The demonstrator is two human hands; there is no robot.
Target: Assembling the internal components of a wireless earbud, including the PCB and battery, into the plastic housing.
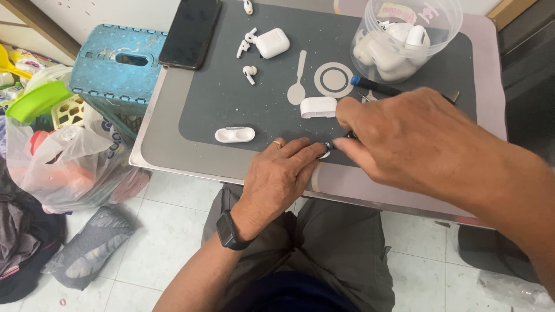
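The left hand (281,173) lies palm down at the near edge of the grey work mat (219,98), fingers curled loosely, its fingertips pressing a small round part (325,151) against the mat; a ring sits on one finger and a dark watch (230,231) on the wrist. At 3 o'clock of it, the right hand (404,138) comes in from the right with thumb and forefinger pinched on a thin dark tool whose tip meets the same small part; what the tool is cannot be told, since the hand covers most of it. The small part lies at the mat's near edge, between the two hands' fingertips.

At 12 o'clock of the part, just beside the right thumb, a white case half (318,107) lies on the mat. At 9 o'clock, well apart, lies an open white case shell (235,134) with two hollows. Further up the mat, towards 11 o'clock, a white earbud case (272,43) stands with loose earbuds (249,73) near it. A blue-capped screwdriver (376,86) lies at 1 o'clock, partly behind the right hand, and beyond it a clear plastic tub (404,40) holds more white cases. A dark phone (191,32) rests at the mat's far left corner, overlapping a blue plastic stool (110,69) beside the tabletop (162,144).
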